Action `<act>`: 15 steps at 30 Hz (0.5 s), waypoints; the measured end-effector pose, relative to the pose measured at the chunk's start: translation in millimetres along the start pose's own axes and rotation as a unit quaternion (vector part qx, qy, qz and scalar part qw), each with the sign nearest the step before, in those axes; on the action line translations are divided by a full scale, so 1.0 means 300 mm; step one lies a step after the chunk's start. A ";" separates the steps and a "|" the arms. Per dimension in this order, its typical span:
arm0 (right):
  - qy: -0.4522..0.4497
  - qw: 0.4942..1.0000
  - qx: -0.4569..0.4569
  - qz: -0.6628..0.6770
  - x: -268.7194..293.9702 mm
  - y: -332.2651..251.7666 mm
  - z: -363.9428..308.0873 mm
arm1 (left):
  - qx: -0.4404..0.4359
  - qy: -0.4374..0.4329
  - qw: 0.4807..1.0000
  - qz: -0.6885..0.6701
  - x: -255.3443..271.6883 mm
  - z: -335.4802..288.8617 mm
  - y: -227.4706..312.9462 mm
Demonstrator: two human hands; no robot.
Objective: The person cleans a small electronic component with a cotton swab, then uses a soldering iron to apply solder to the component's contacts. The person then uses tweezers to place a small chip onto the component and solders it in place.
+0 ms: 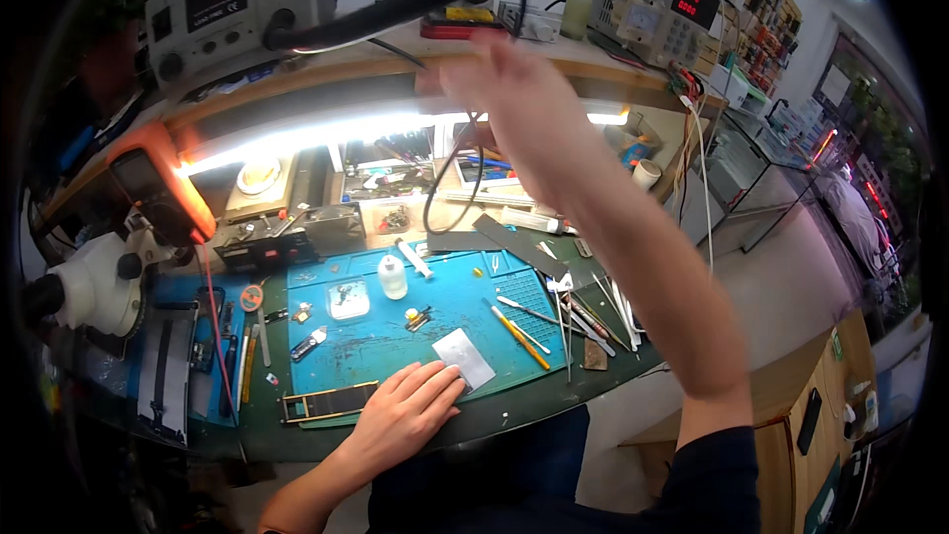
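My left hand [413, 401] lies palm down at the front of the blue work mat [346, 361], fingers stretched out. Its fingertips rest at the edge of a small pale grey square sheet [465, 358]. Just left of that hand is a narrow black frame with gold-coloured edges [330, 402]. My right hand [509, 89] is raised high over the bench by the shelf edge, smeared by motion. A thin black cable [431, 203] hangs in a loop beneath it; whether the fingers hold anything cannot be made out.
On the mat stand a clear bottle [392, 277], a small clear tray [348, 299] and a syringe [414, 259]. Tweezers and an orange pen-like tool [520, 338] lie right. A microscope [99, 287] and orange multimeter [161, 183] stand left. A thick black hose [425, 0] crosses above.
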State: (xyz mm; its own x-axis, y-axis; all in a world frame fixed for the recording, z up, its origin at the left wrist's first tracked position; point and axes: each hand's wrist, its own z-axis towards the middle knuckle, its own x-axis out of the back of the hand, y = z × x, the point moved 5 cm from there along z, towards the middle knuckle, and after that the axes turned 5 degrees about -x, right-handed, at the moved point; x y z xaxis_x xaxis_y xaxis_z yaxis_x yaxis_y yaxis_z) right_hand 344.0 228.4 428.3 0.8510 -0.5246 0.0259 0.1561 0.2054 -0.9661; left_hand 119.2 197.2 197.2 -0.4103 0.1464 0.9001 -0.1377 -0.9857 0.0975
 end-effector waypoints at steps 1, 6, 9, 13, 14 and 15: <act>0.054 0.997 -0.002 0.050 -0.022 -0.006 0.125 | 0.001 0.005 1.000 0.000 -0.003 -0.006 0.000; 0.188 0.975 -0.012 0.115 0.091 -0.077 0.506 | -0.021 0.028 0.999 0.007 -0.033 0.018 0.016; 0.199 0.979 -0.018 -0.042 0.137 -0.130 0.554 | -0.023 0.041 0.999 0.010 -0.029 0.004 0.021; 0.212 0.971 -0.012 -0.113 0.127 -0.131 0.515 | -0.030 0.060 0.998 0.009 -0.047 -0.017 0.016; 0.228 0.962 0.013 -0.150 0.141 -0.144 0.505 | -0.036 0.062 0.997 0.009 -0.050 -0.015 0.017; 0.245 0.951 0.037 -0.186 0.154 -0.160 0.496 | -0.043 0.064 0.997 0.010 -0.048 -0.014 0.018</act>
State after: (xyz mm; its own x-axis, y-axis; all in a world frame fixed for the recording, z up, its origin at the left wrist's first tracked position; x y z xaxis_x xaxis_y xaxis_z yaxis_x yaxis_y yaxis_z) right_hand 450.5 317.1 514.1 0.3978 -0.8902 0.2219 0.4508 -0.0210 -0.8924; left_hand 120.6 190.2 182.9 -0.5249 0.1423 0.8392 -0.2034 -0.9783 0.0387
